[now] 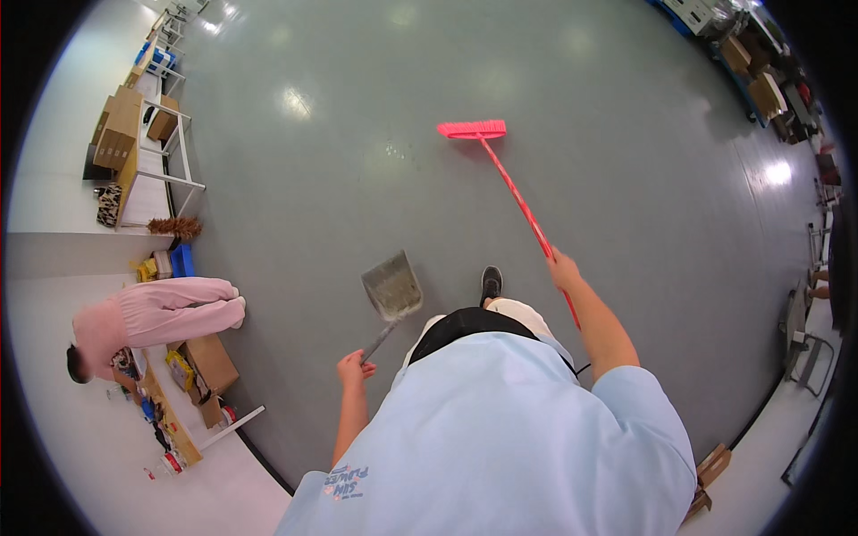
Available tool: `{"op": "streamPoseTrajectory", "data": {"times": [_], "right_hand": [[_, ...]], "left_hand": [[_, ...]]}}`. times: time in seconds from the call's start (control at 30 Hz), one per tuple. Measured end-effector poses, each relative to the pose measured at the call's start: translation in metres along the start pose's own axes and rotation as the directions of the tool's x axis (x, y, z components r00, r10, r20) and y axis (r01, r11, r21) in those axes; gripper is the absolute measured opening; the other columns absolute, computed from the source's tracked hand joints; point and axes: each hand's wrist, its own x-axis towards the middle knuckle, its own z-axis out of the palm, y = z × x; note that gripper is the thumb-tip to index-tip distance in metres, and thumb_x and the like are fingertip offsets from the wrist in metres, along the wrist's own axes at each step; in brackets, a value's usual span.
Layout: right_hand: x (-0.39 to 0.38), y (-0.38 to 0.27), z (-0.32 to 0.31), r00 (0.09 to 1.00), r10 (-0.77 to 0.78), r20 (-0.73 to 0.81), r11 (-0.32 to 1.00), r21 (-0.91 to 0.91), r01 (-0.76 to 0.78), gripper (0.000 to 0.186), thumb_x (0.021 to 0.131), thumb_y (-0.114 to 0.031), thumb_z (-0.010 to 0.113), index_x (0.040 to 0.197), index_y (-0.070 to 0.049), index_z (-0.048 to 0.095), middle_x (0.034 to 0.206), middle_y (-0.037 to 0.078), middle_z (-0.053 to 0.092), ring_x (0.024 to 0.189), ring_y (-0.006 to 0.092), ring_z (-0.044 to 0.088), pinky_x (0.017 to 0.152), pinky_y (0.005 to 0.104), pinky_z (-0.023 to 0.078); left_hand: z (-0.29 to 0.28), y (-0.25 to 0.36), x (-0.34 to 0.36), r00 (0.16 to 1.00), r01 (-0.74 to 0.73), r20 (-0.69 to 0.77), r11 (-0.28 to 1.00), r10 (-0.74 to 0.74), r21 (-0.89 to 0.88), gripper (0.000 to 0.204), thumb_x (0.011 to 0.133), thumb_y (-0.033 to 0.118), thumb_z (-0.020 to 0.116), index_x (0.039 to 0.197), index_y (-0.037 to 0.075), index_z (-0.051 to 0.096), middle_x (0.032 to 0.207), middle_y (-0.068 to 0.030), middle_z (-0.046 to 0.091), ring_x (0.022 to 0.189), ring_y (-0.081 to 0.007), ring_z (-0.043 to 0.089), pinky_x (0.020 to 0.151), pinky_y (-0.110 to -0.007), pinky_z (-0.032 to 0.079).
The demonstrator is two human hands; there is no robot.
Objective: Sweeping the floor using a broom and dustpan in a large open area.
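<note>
A: Right hand point(561, 270)?
B: One, fingers wrapped around the red handle of a broom point(517, 197), partway along it.
A: Broom, position?
B: Slanting forward and left from the hand; pink bristle head point(474, 130) farthest out, over the grey floor point(626, 89). Contact with the floor: cannot tell.
A: Left hand point(353, 368)?
B: One, fingers closed on the stick end of a dustpan point(393, 284).
A: Dustpan, position?
B: Grey, worn-looking, ahead of the left hand and nearer the body than the bristle head, well apart from it. Resting or lifted: cannot tell.
A: Nearby?
B: One dark shoe point(491, 284), between dustpan and broom handle. Far left, one co-worker point(174, 313) in pink, bent over a table point(179, 420); a cardboard box point(210, 362) beneath.
</note>
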Motion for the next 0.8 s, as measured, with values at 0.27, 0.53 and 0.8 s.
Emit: {"op": "streamPoseTrajectory", "data": {"times": [0.27, 0.53, 0.8], "right_hand": [[-0.086, 0.114, -0.001, 0.988, 0.139, 0.063, 0.938, -0.328, -0.111, 0.046, 0.081, -0.023, 0.041, 0.124, -0.014, 0.027, 0.084, 0.023, 0.056, 0.078, 0.0390, 0.054, 0.069, 0.0463, 0.043], [0.092, -0.018, -0.036, 0.998, -0.028, 0.054, 0.932, -0.359, 0.045, 0.040, 0.080, -0.021, 0.039, 0.119, -0.014, 0.030, 0.087, 0.023, 0.055, 0.078, 0.0403, 0.053, 0.069, 0.0481, 0.042], [0.292, -0.247, -0.116, 0.998, -0.007, 0.067, 0.965, -0.262, 0.025, 0.027, 0.082, -0.021, 0.036, 0.106, -0.011, 0.041, 0.082, 0.019, 0.057, 0.066, 0.0351, 0.055, 0.058, 0.0418, 0.045]], "left_hand": [[0.066, 0.055, 0.038, 1.000, 0.002, -0.018, 0.998, -0.003, -0.068, 0.024, 0.077, 0.010, 0.042, 0.094, -0.004, 0.053, 0.062, -0.0114, 0.053, 0.047, -0.0171, 0.055, 0.038, -0.025, 0.046], [0.134, 0.127, 0.102, 1.000, 0.024, -0.011, 0.995, -0.025, -0.101, 0.024, 0.076, 0.011, 0.043, 0.092, -0.003, 0.054, 0.063, -0.0112, 0.055, 0.048, -0.0168, 0.056, 0.041, -0.024, 0.047], [0.186, 0.219, 0.157, 0.998, 0.022, 0.051, 0.999, -0.019, -0.046, 0.024, 0.077, 0.010, 0.042, 0.092, -0.002, 0.056, 0.062, -0.0110, 0.054, 0.048, -0.0165, 0.056, 0.040, -0.024, 0.046]]}}
